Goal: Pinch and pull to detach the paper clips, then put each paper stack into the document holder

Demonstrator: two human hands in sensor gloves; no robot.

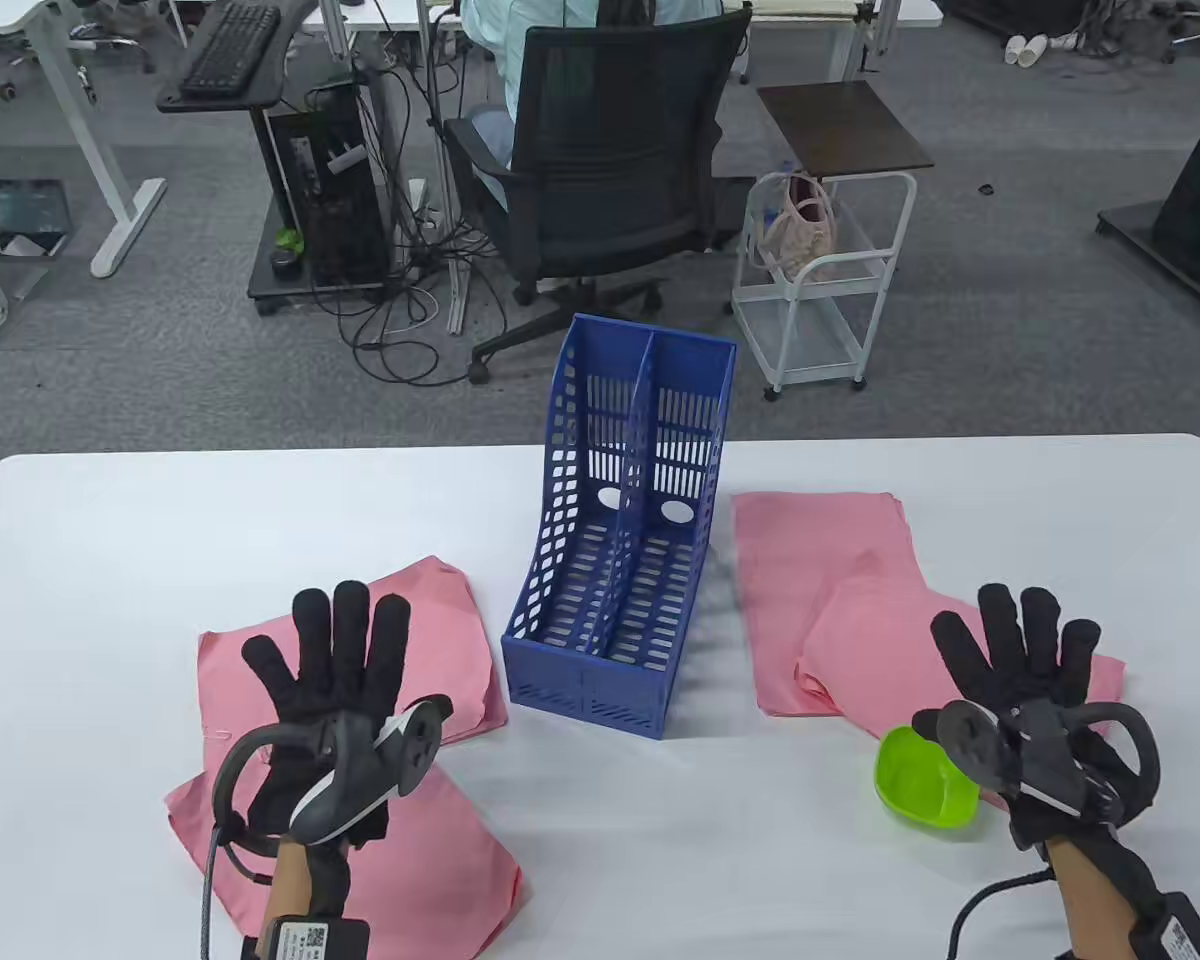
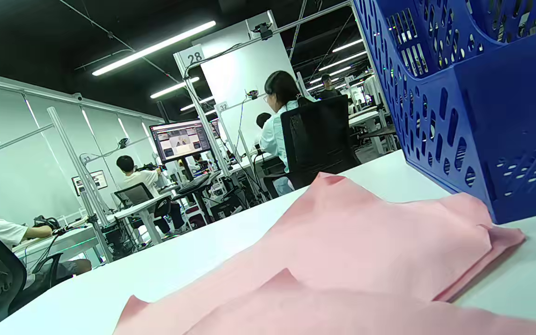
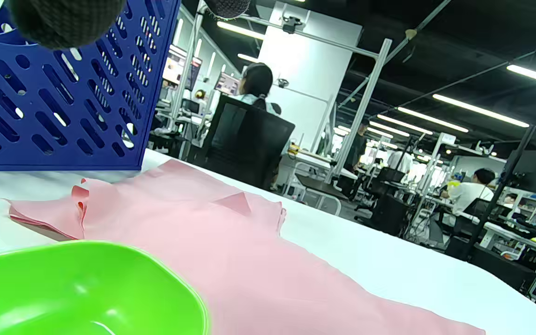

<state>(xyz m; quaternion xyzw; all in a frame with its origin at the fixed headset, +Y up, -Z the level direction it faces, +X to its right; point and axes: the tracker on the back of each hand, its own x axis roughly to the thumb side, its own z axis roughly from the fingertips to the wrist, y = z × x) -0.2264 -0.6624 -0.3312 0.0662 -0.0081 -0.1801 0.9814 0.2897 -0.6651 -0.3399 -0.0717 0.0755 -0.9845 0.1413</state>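
Observation:
A blue two-slot document holder [image 1: 620, 560] stands mid-table with both slots empty. Two pink paper stacks lie to its left, one farther [image 1: 440, 620] and one nearer [image 1: 440, 850]. Two more overlap on its right, one at the back [image 1: 810, 540] and one in front [image 1: 860, 630]. My left hand [image 1: 330, 670] hovers flat over the left stacks, fingers spread, holding nothing. My right hand [image 1: 1015, 660] is spread the same way over the right stacks. A small wire clip [image 1: 215, 733] shows at the left stack's edge. In the left wrist view I see pink paper [image 2: 365, 242] and the holder [image 2: 482, 116].
A green bowl [image 1: 925, 775] sits near my right hand, large in the right wrist view [image 3: 77, 288]. The white table [image 1: 160, 540] ends just behind the holder. Beyond it stand an office chair [image 1: 600, 170] and a small white cart [image 1: 820, 280].

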